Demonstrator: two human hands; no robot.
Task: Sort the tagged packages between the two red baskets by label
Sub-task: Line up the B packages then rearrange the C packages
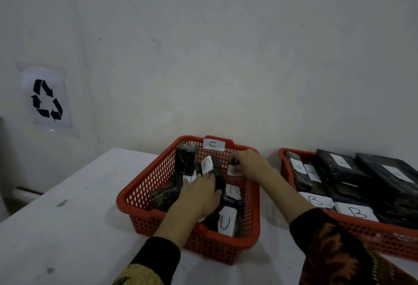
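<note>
Two red baskets stand on a white table. The left basket (144, 185) carries a white tag marked C on its far rim and holds several dark wrapped packages with C labels, one (186, 158) upright at the back left. Both my hands are inside it. My left hand (200, 194) lies palm down on the packages in the middle, fingers fairly straight. My right hand (247, 160) reaches to the far right corner and pinches a small dark package (234, 168) with a white label. The right basket (362, 228) holds several dark packages labelled B.
The white table (67, 228) runs along a pale wall, with its left edge falling away at the left. A sheet with a black recycling symbol (46, 99) is taped to the wall at the left. A narrow gap separates the two baskets.
</note>
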